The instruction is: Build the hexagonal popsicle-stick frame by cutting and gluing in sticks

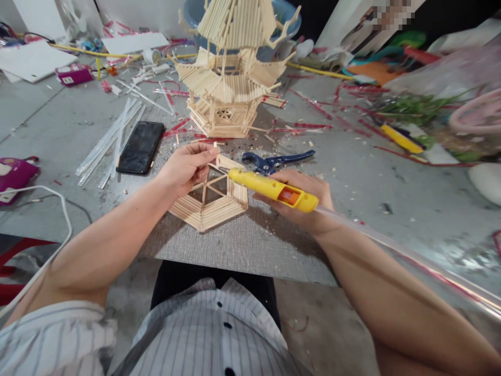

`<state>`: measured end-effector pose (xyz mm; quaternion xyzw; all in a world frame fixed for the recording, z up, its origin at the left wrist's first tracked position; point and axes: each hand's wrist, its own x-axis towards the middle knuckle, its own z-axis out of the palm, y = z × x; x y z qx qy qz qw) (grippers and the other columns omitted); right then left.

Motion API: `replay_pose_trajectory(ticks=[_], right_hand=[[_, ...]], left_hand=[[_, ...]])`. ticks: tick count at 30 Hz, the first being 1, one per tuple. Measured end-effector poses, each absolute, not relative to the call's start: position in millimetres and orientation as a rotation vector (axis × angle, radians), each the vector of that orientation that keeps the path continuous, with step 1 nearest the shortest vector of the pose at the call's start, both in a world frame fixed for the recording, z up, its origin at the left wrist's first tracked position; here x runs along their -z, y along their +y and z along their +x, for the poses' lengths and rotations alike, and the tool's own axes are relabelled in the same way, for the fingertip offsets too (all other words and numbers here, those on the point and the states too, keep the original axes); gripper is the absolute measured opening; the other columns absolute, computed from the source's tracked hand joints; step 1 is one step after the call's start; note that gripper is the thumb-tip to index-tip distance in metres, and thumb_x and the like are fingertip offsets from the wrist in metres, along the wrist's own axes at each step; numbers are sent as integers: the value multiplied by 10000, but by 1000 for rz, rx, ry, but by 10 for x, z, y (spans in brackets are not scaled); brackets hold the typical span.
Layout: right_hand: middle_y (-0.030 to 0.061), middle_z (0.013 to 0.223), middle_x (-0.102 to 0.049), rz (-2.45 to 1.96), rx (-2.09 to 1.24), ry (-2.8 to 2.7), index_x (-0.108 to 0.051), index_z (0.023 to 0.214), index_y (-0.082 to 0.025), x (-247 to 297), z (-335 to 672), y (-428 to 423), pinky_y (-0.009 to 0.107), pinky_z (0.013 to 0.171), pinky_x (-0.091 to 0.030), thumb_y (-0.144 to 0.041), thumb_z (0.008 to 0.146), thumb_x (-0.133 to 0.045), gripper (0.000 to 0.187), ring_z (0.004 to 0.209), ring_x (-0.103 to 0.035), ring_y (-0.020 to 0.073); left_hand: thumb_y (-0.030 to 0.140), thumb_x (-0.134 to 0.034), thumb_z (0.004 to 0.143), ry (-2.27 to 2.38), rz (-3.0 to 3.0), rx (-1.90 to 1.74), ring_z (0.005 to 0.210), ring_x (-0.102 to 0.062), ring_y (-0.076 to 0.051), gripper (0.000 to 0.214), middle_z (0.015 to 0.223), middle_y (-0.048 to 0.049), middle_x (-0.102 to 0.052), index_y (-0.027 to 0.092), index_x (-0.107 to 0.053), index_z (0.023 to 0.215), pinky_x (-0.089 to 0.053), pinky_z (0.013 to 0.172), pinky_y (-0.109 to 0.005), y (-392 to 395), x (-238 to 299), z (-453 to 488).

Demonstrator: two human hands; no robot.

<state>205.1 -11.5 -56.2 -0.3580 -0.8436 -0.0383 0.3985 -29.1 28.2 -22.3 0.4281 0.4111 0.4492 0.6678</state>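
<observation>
My left hand (pixel 191 164) pinches a short wooden stick (pixel 216 147) above the far side of a hexagonal frame (pixel 201 214) built from wooden sticks, with spokes across its middle. In my right hand (pixel 309 201) is a yellow glue gun (pixel 274 189), its tip pointing left toward the frame's far right side. A long clear glue stick (pixel 422 266) runs out of its back end. Just beyond the glue gun lie blue-handled pliers (pixel 277 160). Behind the frame stands a tiered pagoda model (pixel 230 78) made of the same kind of sticks.
A black phone (pixel 141 148) and clear glue sticks (pixel 107 138) lie on the grey table (pixel 289 245) at left. A white cable (pixel 64 209) passes my left arm. A yellow-handled tool (pixel 401 138) and red strips are at right; a blue basin (pixel 289 23) stands behind.
</observation>
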Motion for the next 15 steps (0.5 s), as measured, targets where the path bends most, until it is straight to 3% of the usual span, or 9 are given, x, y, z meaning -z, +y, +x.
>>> replay_pose_trajectory(ticks=[7, 15], right_hand=[[-4, 738, -696, -904, 112, -2145, -599, 864, -222, 575, 2062, -107, 228, 537, -454, -284, 800, -601, 90, 601, -647, 121], [15, 771, -703, -1101, -65, -2150, -629, 852, -246, 588, 2081, -116, 269, 581, -470, -424, 803, -603, 186, 652, -658, 153]], left_hand=[[120, -596, 800, 938, 957, -1007, 330, -366, -3, 143, 532, 71, -511, 150, -521, 682, -167, 355, -173, 270, 227, -280], [133, -601, 805, 963, 967, -995, 338, -359, 1, 145, 534, 80, -508, 157, -509, 695, -177, 360, -171, 279, 220, -281]])
